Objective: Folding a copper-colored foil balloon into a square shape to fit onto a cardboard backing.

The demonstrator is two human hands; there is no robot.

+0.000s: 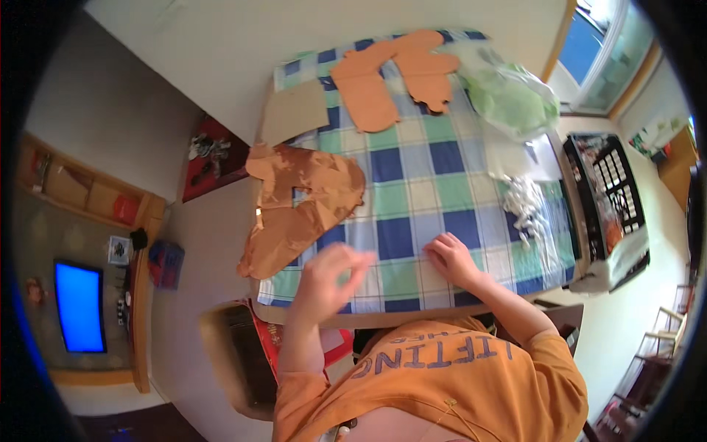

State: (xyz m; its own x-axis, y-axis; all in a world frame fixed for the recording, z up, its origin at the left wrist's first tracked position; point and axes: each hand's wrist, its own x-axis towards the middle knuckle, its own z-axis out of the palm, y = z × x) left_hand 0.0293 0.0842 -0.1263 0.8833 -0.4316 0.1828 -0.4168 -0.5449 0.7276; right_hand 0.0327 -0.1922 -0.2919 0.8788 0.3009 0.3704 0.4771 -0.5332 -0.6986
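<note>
Just below centre, a blurred left hand [325, 280] curls near a brown sheet [324, 173] at centre left, the right hand [455, 263] bends over checked cloth [395, 237]; I cannot tell either grip.

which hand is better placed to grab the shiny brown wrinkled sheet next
Probably the left hand: it is nearer the shiny brown wrinkled sheet, off its lower right side, while the right hand is farther across.
</note>
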